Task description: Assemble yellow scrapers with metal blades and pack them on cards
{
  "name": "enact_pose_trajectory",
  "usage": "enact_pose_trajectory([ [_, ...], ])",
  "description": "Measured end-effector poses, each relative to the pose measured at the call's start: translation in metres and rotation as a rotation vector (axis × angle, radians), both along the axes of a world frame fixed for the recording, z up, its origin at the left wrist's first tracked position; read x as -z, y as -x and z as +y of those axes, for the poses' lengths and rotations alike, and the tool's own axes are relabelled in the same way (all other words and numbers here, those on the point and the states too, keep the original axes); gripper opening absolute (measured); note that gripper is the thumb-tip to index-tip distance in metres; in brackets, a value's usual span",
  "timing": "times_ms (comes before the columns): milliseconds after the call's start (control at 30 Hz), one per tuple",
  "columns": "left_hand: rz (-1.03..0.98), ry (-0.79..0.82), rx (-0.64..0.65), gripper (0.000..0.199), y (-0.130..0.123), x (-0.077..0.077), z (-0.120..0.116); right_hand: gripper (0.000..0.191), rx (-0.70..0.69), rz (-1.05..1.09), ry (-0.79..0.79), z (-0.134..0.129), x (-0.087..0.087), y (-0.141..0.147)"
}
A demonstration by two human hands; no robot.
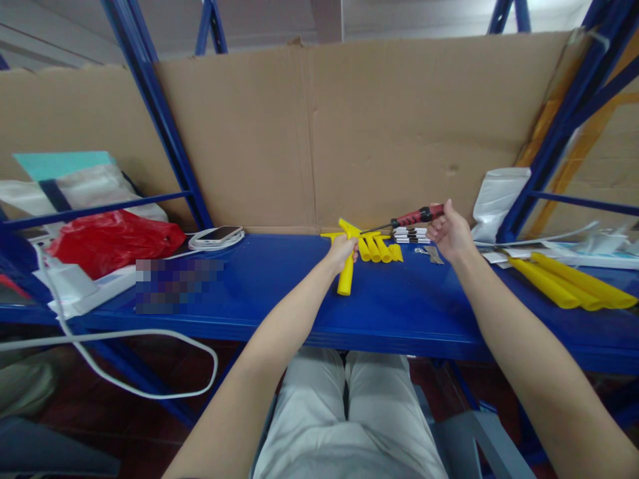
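My left hand (343,251) is wrapped round a yellow T-shaped plastic handle (344,281), its round grip end pointing toward me. In my right hand (450,229) is a red and black screwdriver (413,217), held nearly level by the back end of its grip. Its thin shaft reaches left to the head of the yellow handle; whether the tip touches a screw is too small to tell. Just right of my left hand lie several more yellow handles (374,249). Small silvery screws (421,251) and grey flat metal pieces (433,254) rest below the screwdriver.
Behind the screwdriver sit stacked white strips with dark bands (410,235). Long yellow tubes (569,283) lie on the blue table (279,293) at right. A red plastic bag (117,243), a phone (222,233) and a power strip (100,293) are at left. Cardboard (239,133) walls the back.
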State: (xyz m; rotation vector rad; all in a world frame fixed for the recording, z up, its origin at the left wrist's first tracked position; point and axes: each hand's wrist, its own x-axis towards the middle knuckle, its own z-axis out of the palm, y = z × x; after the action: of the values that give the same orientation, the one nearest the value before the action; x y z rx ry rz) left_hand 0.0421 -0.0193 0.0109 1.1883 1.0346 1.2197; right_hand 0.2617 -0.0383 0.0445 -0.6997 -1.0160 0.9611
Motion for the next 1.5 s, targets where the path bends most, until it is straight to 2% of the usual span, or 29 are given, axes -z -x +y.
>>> enact_pose_trajectory([
  [167,-0.011,0.006,0.004,0.022,0.0,0.0,-0.001,0.032,-0.025,-0.017,-0.036,-0.005,-0.004,0.003],
  [400,0.009,0.021,0.015,0.021,-0.002,0.001,-0.001,0.042,-0.027,0.015,-0.068,-0.003,-0.002,0.003],
  [567,0.005,0.015,0.028,0.02,-0.002,0.002,0.0,0.046,-0.003,0.01,-0.027,0.003,0.002,-0.001],
  [833,0.019,0.024,0.018,0.02,-0.002,0.001,-0.001,0.032,-0.039,-0.012,-0.032,-0.003,-0.001,0.002],
  [1200,0.05,0.011,0.034,0.018,-0.002,0.001,-0.001,0.047,0.108,-0.003,-0.07,0.005,0.004,0.002],
  [1500,0.044,0.016,0.02,0.018,-0.002,0.0,-0.003,0.046,0.059,-0.062,-0.068,0.007,0.007,-0.002],
])
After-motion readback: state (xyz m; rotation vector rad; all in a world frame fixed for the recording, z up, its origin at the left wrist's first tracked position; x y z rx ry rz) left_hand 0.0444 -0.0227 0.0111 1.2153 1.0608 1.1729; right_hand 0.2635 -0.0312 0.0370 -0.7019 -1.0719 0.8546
